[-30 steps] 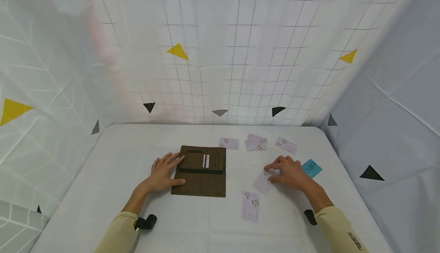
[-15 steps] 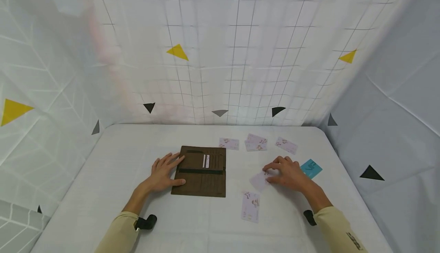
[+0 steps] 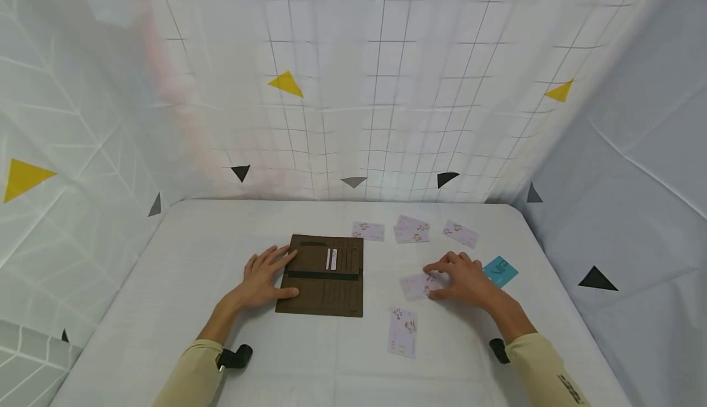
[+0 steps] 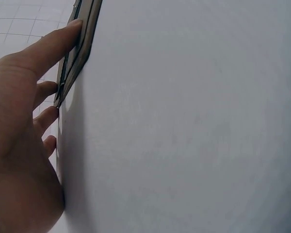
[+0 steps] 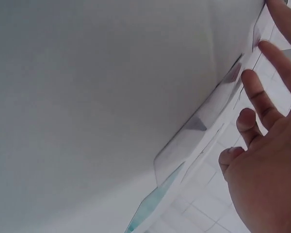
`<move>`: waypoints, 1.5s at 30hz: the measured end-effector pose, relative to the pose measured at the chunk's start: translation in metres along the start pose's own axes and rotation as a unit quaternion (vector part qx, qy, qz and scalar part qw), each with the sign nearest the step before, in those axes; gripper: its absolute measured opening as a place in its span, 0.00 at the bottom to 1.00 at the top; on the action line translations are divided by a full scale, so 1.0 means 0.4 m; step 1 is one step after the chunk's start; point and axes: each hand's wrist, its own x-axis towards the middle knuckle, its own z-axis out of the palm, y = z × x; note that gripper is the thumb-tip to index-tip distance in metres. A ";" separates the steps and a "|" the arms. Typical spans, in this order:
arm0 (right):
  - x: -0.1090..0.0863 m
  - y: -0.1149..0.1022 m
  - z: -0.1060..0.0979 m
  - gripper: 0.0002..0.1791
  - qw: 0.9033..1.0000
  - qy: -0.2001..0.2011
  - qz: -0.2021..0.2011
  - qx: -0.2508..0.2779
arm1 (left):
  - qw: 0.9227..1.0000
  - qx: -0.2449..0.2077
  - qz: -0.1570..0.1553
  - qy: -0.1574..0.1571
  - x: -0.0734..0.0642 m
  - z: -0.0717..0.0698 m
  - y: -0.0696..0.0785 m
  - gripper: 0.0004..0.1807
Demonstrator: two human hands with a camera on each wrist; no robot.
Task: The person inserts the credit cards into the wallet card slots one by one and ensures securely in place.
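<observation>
A brown long wallet (image 3: pixel 326 299) lies unfolded on the table, with a pale card (image 3: pixel 334 259) in one of its slots. My left hand (image 3: pixel 262 281) rests on the wallet's left side, fingers spread and thumb on the lower half. In the left wrist view, the thumb (image 4: pixel 58 46) lies over the wallet's edge (image 4: pixel 89 34). To the right, my right hand (image 3: pixel 461 279) holds a pale pink flower-print card (image 3: pixel 413 287) flat near the table, index finger at its far edge and thumb at its near edge.
Below the held card lies another flower-print card (image 3: pixel 402 333). A turquoise VIP card (image 3: pixel 500 271) sits partly behind the right hand. Several more flower-print cards (image 3: pixel 369 231) lie along the back. White sheeting (image 3: pixel 353 118) rises behind the table (image 3: pixel 248 217).
The card at my right hand has turned clockwise, its free end swinging from lower left to nearly straight left. My left hand and the wallet have stayed put.
</observation>
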 end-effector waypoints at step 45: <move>-0.018 -0.007 0.006 0.28 0.997 0.047 -0.049 -0.045 | 1.000 0.006 0.002 0.004 0.002 0.002 -0.002 0.49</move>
